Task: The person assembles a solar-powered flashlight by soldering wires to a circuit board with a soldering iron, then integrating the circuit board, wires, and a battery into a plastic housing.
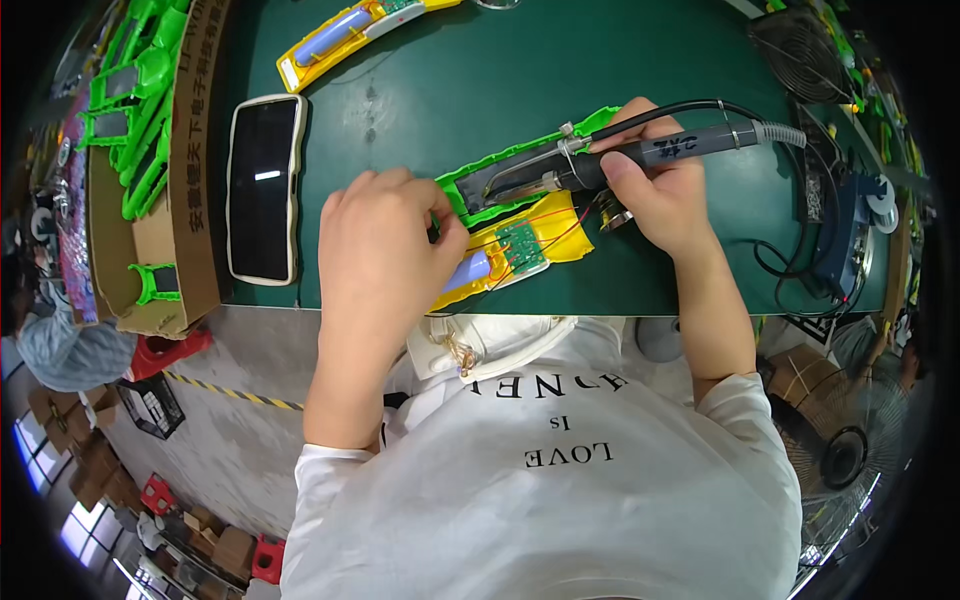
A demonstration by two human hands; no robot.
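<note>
A: Bright, even overhead light; a white streak of glare sits on the black glass screen of the white-cased phone (263, 188).

B: Shadows on the dark green work mat (560, 60) are soft. Fisheye bends the edges, corners go black, centre stays sharp.

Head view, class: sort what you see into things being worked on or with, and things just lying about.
In use:
- soldering iron, in the right hand
- yellow housing with green circuit board, steadied by the left hand
- green housing

Lying about:
- phone
- second yellow housing
- cardboard box of green parts
- fan
</note>
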